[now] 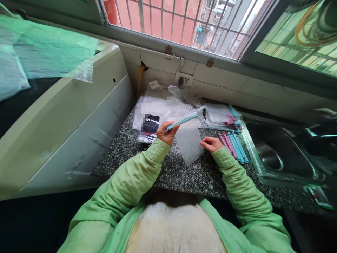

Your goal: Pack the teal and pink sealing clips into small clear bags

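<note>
Blue strip (183, 122) slants above a speckled countertop (173, 177), its near end clamped between the thumb and fingers of a person's left hand (166, 134). A clear bag (189, 143) spreads from just beneath the strip, one corner pointing toward the person. Thumb and fingertips of the right hand (211, 143) are drawn together at the bag's edge; whether they pinch the plastic cannot be told. Just beside that hand, pink strips (228, 143) and more blue strips (239, 147) lie in a row, near a metal sink (283, 147). Clear plastic packaging (158, 104) is heaped toward the wall, behind a partly pixelated dark object (151, 123). A pale appliance (105, 84) stands at left, below a barred window (173, 17).
</note>
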### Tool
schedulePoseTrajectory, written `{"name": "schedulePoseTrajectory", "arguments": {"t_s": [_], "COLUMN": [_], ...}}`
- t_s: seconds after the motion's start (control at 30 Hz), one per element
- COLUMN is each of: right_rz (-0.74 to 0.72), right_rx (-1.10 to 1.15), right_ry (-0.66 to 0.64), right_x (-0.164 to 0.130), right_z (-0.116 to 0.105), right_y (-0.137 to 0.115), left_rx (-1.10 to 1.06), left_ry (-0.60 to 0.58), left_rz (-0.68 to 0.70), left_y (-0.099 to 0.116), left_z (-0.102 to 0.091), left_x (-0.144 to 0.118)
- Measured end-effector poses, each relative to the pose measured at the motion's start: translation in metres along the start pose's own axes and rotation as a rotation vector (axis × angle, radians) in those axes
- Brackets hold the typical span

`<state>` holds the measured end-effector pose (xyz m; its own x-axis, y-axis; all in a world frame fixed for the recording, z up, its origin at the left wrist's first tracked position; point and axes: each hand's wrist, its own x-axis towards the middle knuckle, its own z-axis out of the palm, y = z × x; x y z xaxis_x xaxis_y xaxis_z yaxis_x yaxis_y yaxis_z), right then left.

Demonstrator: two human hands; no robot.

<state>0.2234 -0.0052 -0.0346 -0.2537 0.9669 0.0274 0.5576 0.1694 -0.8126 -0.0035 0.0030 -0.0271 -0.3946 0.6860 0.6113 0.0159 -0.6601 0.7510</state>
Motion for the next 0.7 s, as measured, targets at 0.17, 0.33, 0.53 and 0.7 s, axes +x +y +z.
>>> {"name": "schedulePoseTrajectory", "arguments": {"t_s": [0.17, 0.33, 0.53, 0.7], "right_rz": [0.001, 0.0, 0.048, 0.056], "right_rx": [-0.023, -0.014, -0.037, -0.101], "right_ry": [0.006, -0.007, -0.152, -0.177], "right_x": [-0.0007, -0.0008, -0.0034, -0.0034], "right_z": [0.0018, 0.0024, -0.0034, -0.004], "right_y": [-0.005, -0.0042, -0.0039, -0.001], "left_rx": [0.01, 0.0, -0.02, -0.045], "left_ry": [-0.019, 0.006, 0.081, 0.103], "left_rz": [-0.02, -0.032, -0.069, -0.072], "left_y": [-0.0009, 0.0002, -0.0035, -0.0081], "left_z": [0.0001, 0.0019, 0.0005, -0.0001], "left_x": [-0.0007, -0.0001, 0.0039, 0.005]}}
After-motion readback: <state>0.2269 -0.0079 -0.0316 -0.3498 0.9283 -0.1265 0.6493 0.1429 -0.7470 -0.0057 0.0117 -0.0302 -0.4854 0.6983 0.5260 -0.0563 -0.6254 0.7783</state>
